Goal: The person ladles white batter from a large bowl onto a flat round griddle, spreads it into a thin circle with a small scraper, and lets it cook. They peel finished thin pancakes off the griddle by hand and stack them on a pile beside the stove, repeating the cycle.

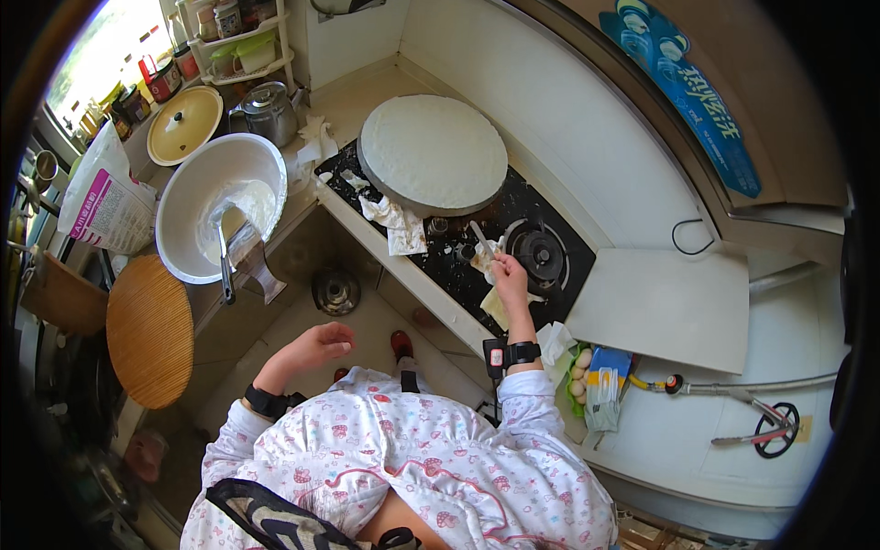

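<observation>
My right hand point(510, 278) is closed around the end of a thin, flat, light-coloured stick-like tool point(482, 238) over the black gas stove point(440, 268). A wide round griddle covered with a pale batter sheet point(434, 151) sits on the stove beyond it. Crumpled, stained paper towels point(405, 234) lie near the griddle's edge. My left hand point(331, 342) hangs in front of my body with curved fingers and touches nothing. To the left, a large white bowl point(168, 213) has white batter or flour inside; a spatula with a black handle point(227, 275) and a broad flat scraper point(253, 258) rest across its rim.
A bare burner point(543, 253) is right of my right hand. A pale board point(663, 302), eggs point(581, 375) and a hose point(742, 385) lie farther right. On the left are a round ribbed wooden board point(151, 330), a flour bag point(110, 206), a metal kettle point(265, 113) and a lid point(185, 124).
</observation>
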Demonstrator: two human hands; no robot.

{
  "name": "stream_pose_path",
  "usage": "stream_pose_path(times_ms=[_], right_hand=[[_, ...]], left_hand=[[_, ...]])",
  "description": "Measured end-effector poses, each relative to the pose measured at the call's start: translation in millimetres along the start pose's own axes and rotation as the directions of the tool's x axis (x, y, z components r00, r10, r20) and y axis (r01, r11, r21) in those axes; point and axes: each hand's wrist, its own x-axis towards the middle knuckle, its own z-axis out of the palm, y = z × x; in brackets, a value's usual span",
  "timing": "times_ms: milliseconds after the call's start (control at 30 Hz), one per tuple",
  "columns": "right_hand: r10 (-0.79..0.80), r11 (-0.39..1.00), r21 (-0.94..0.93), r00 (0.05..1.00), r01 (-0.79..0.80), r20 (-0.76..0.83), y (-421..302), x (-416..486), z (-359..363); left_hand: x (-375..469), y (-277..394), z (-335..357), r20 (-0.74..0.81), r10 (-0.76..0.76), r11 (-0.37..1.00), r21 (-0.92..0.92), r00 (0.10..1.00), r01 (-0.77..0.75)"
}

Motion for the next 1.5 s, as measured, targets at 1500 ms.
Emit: stream_pose_path(times_ms=[1500], right_hand=[[0.389,0.843,-0.407,0.921,-0.352,0.009,18.3,83.2,59.9]], left_hand=[[19.2,7.1,10.8,-0.221,-0.038,0.992,-0.123,0.975,0.011]])
